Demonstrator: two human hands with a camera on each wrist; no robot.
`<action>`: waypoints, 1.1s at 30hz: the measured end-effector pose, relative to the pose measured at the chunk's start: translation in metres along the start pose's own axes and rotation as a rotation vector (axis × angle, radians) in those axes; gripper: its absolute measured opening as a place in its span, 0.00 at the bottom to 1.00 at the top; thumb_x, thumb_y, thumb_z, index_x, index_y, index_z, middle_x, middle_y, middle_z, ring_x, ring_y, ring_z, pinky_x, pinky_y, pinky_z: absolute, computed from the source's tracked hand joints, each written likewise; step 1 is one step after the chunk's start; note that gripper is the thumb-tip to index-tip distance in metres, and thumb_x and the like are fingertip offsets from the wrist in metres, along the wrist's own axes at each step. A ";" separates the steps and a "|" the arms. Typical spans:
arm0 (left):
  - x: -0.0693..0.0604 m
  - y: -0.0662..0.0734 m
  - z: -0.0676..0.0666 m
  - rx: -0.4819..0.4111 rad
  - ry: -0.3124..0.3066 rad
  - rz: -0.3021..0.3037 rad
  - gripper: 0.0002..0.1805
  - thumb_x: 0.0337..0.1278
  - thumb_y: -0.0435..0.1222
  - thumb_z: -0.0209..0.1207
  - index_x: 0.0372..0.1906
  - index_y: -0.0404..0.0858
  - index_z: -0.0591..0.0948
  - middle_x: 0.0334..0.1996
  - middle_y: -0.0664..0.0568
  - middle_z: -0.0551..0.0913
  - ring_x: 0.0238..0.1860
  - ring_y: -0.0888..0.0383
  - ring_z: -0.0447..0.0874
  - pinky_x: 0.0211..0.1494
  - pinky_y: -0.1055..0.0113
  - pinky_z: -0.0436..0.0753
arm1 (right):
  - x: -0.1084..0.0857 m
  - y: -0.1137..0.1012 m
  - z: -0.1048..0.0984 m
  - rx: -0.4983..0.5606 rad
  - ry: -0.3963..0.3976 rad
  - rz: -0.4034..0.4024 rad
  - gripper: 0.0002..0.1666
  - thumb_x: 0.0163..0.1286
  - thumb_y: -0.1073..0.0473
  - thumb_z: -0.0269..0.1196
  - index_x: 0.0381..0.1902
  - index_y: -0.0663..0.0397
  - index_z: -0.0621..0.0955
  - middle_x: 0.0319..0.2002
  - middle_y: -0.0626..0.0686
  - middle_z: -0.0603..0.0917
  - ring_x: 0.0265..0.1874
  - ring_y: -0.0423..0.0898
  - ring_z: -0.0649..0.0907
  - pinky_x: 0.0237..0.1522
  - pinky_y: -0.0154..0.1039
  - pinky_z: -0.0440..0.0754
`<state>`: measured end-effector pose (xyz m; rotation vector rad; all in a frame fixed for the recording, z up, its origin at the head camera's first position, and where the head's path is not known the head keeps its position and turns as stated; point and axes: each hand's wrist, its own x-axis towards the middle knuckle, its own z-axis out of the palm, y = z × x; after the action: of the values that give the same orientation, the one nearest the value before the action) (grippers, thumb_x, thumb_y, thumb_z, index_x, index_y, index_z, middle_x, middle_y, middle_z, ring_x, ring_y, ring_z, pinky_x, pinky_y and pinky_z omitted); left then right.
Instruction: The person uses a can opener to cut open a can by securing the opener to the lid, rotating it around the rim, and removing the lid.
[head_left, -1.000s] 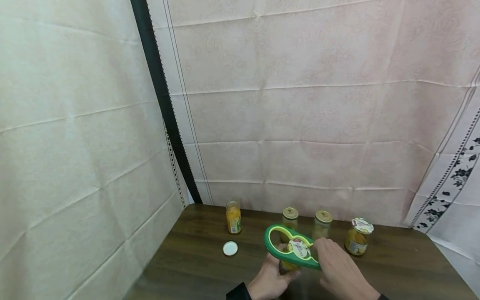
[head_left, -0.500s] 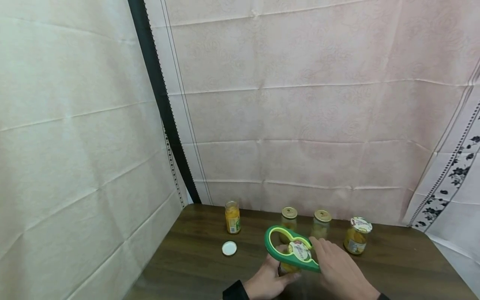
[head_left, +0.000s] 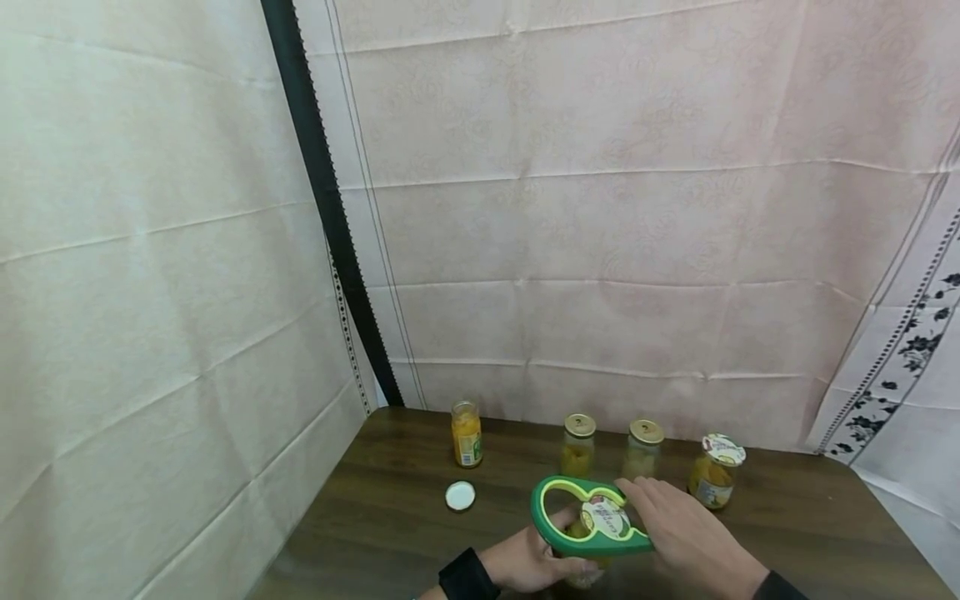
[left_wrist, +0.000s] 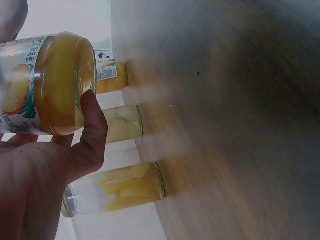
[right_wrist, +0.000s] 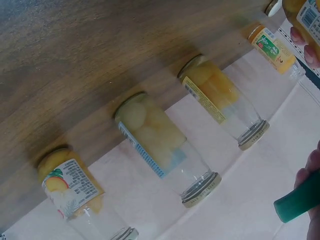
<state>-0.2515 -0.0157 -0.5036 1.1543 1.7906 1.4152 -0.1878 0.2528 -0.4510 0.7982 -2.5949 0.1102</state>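
Note:
In the head view my left hand (head_left: 534, 557) grips a jar of yellow fruit from below and the left; the left wrist view shows this jar (left_wrist: 62, 82) with a finger curled at its base. A green opener (head_left: 592, 546) with a lighter green inner edge lies around the jar's printed lid (head_left: 606, 517). My right hand (head_left: 686, 533) holds the opener's right end, whose green handle tip (right_wrist: 295, 204) shows at the right edge of the right wrist view.
Behind my hands stand two gold-lidded jars (head_left: 578, 446) (head_left: 642, 450), and right of them a jar with a printed lid (head_left: 714, 475). An open jar (head_left: 467, 437) stands at the back left, a white lid (head_left: 460, 496) lying before it. Cloth hangs behind the table (head_left: 390, 500).
The opener has turned a little and come lower in the head view, with the held jar. The left hand has dropped slightly, and both hands keep their grip.

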 end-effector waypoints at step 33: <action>-0.018 -0.012 -0.010 -0.011 -0.013 -0.061 0.29 0.84 0.45 0.55 0.81 0.51 0.63 0.73 0.50 0.77 0.64 0.71 0.80 0.62 0.73 0.82 | -0.012 0.012 -0.002 0.043 -0.045 0.207 0.49 0.44 0.64 0.82 0.67 0.51 0.77 0.51 0.41 0.84 0.49 0.41 0.85 0.49 0.46 0.88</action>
<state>-0.2550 -0.0368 -0.5136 1.0912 1.7916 1.3778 -0.1853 0.2694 -0.4535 0.5504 -2.7195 0.2108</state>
